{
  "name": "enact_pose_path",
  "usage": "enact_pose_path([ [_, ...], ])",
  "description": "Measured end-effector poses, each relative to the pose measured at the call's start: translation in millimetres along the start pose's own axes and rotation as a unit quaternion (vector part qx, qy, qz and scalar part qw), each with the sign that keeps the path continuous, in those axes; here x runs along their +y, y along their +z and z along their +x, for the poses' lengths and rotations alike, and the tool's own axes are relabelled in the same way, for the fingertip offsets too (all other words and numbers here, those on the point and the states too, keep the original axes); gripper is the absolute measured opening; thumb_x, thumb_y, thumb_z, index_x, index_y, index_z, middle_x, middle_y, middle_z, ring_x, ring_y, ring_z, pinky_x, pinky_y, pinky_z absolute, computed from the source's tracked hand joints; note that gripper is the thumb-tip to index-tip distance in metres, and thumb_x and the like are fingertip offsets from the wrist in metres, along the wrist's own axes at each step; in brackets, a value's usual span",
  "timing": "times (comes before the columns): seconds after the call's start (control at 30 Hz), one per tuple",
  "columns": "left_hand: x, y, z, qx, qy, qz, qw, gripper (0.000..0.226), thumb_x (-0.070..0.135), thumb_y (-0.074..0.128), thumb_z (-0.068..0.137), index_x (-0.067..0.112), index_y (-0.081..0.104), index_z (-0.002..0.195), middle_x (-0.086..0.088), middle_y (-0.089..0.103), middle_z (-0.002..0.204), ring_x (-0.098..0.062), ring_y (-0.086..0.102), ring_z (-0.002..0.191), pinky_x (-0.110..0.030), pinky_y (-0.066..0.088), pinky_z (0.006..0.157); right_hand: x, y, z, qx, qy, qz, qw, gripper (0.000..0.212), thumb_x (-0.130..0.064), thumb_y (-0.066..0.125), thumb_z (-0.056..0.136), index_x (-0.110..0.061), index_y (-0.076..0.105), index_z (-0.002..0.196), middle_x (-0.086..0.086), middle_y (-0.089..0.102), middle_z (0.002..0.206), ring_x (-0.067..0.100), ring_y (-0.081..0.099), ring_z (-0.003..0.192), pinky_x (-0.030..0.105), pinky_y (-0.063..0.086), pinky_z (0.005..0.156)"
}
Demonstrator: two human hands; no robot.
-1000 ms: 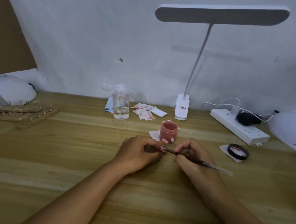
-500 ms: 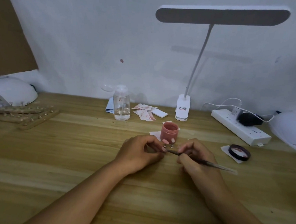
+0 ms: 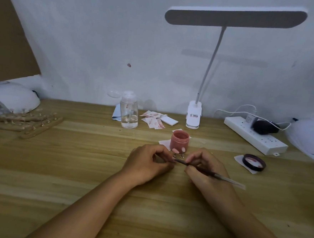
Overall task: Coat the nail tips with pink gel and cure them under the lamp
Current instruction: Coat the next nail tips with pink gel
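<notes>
Nail tip (image 3: 173, 158), a small pinkish piece barely visible, sits pinched between the thumb and forefinger of the left hand (image 3: 145, 162), whose other fingers curl inward beneath. Meeting it from three o'clock is the dark tip of the brush (image 3: 210, 173). The right hand (image 3: 205, 167) grips the brush like a pen, thumb and forefinger pressed on the shaft and the remaining fingers folded under; the pale handle end sticks out toward four o'clock. Both hands rest on the wooden table (image 3: 74, 169).

At twelve o'clock from the hands, just beyond the fingertips, two more nail tips (image 3: 175, 151) stand on small metal holders. They are right in front of the open jar of pink gel (image 3: 180, 140), which stands on a scrap of white paper. The jar's dark lid (image 3: 254, 162) lies at three o'clock from the jar, well apart, on its own paper scrap.

Farther back, a clear bottle (image 3: 129, 110) stands at eleven o'clock, with pink-stained wipes (image 3: 153, 119) scattered beside it. The desk lamp (image 3: 236, 15) is based at one o'clock, with its flat head overhead. A white power strip (image 3: 255, 137) lies at two o'clock with a dark plug in it. A white curing lamp (image 3: 11, 97) sits at ten o'clock by the table's left edge, with wooden sticks (image 3: 27, 122) carrying metal holders just beside it. A second white dome (image 3: 309, 137) is at the right edge.
</notes>
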State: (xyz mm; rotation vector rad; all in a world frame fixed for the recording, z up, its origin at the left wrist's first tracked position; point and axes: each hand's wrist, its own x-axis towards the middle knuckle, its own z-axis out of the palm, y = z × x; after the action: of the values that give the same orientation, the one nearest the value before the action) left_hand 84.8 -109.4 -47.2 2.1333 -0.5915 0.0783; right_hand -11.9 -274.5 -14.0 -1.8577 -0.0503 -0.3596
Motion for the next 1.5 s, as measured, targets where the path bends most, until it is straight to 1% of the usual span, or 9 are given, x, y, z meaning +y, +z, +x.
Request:
enact_pose_path([
  [0.13, 0.4, -0.3, -0.3, -0.001, 0.001, 0.001, 1.0, 0.017, 0.032, 0.081, 0.075, 0.045, 0.07, 0.074, 0.024, 0.072, 0.084, 0.003, 0.047, 0.054, -0.025, 0.037, 0.063, 0.8, -0.3, -0.2, 0.011, -0.001, 0.027, 1.0, 0.015, 0.008, 0.062, 0.081, -0.007, 0.061, 0.081, 0.006, 0.063, 0.075, 0.013, 0.056, 0.07, 0.03, 0.042, 0.068],
  [0.27, 0.1, 0.3, 0.0, 0.004, 0.003, 0.001, 1.0, 0.019, 0.032, 0.082, 0.075, 0.046, 0.069, 0.073, 0.023, 0.072, 0.083, 0.004, 0.046, 0.053, -0.024, 0.036, 0.063, -0.1, 0.5, 0.2, -0.004, -0.008, 0.005, 1.0, 0.015, 0.007, 0.063, 0.08, -0.008, 0.063, 0.081, 0.004, 0.064, 0.078, 0.0, 0.054, 0.066, 0.013, 0.04, 0.061],
  [0.37, 0.2, 0.3, -0.2, 0.002, 0.003, 0.002, 1.0, 0.018, 0.033, 0.081, 0.075, 0.046, 0.07, 0.074, 0.024, 0.072, 0.084, 0.005, 0.048, 0.054, -0.023, 0.036, 0.061, -1.0, 0.3, 0.1, -0.004, -0.012, 0.009, 1.0, 0.014, 0.009, 0.063, 0.08, -0.006, 0.063, 0.082, 0.004, 0.065, 0.079, 0.0, 0.055, 0.066, 0.012, 0.04, 0.061],
  [0.67, 2.6, 0.0, -0.7, 0.0, 0.002, 0.006, 1.0, 0.021, 0.035, 0.081, 0.076, 0.051, 0.068, 0.072, 0.027, 0.071, 0.083, 0.008, 0.05, 0.055, -0.023, 0.036, 0.062, -2.1, 0.2, -0.6, -0.013, -0.018, 0.012, 1.0, 0.014, 0.008, 0.063, 0.081, -0.006, 0.065, 0.083, 0.005, 0.067, 0.082, 0.004, 0.059, 0.073, 0.012, 0.043, 0.064],
  [0.9, 3.3, 0.1, -0.9, -0.005, -0.002, 0.002, 1.0, 0.024, 0.036, 0.081, 0.076, 0.056, 0.069, 0.075, 0.028, 0.071, 0.084, 0.008, 0.049, 0.055, -0.024, 0.035, 0.061, 2.9, -1.9, 1.6, 0.034, 0.001, 0.049, 0.998, 0.014, 0.01, 0.058, 0.081, -0.004, 0.06, 0.079, 0.008, 0.06, 0.072, 0.009, 0.051, 0.058, 0.016, 0.04, 0.052],
  [1.07, 1.7, -0.2, -0.1, -0.004, -0.008, 0.003, 1.0, 0.016, 0.033, 0.081, 0.075, 0.046, 0.072, 0.076, 0.026, 0.071, 0.084, 0.005, 0.047, 0.054, -0.024, 0.035, 0.063, 3.3, -0.2, 1.7, 0.028, 0.005, 0.038, 0.999, 0.014, 0.007, 0.06, 0.082, -0.007, 0.062, 0.082, 0.019, 0.064, 0.077, 0.018, 0.054, 0.065, 0.032, 0.043, 0.063],
  [1.27, 1.9, 0.1, 0.0, -0.004, -0.011, -0.005, 1.0, 0.011, 0.033, 0.081, 0.075, 0.04, 0.074, 0.081, 0.025, 0.072, 0.084, 0.003, 0.046, 0.054, -0.024, 0.036, 0.064, 0.8, 1.2, 0.9, 0.025, 0.005, 0.03, 0.999, 0.012, 0.008, 0.059, 0.081, -0.003, 0.061, 0.082, 0.018, 0.063, 0.076, 0.02, 0.054, 0.068, 0.032, 0.043, 0.066],
  [1.4, 2.6, 0.0, -0.4, -0.005, -0.006, -0.007, 1.0, 0.02, 0.032, 0.081, 0.076, 0.05, 0.071, 0.076, 0.025, 0.072, 0.084, 0.003, 0.046, 0.053, -0.025, 0.037, 0.064, 1.0, -2.5, 0.8, 0.042, 0.019, 0.044, 0.998, 0.008, 0.007, 0.058, 0.083, 0.0, 0.059, 0.081, 0.011, 0.058, 0.072, 0.022, 0.054, 0.065, 0.028, 0.043, 0.059],
  [1.5, 0.8, 0.3, -0.1, -0.003, -0.004, -0.007, 1.0, 0.018, 0.032, 0.081, 0.076, 0.047, 0.071, 0.075, 0.024, 0.072, 0.084, 0.003, 0.046, 0.054, -0.025, 0.036, 0.064, -0.7, -0.1, -0.2, 0.015, 0.005, 0.029, 0.999, 0.013, 0.01, 0.059, 0.082, -0.003, 0.061, 0.082, 0.012, 0.06, 0.073, 0.015, 0.053, 0.065, 0.025, 0.042, 0.061],
])
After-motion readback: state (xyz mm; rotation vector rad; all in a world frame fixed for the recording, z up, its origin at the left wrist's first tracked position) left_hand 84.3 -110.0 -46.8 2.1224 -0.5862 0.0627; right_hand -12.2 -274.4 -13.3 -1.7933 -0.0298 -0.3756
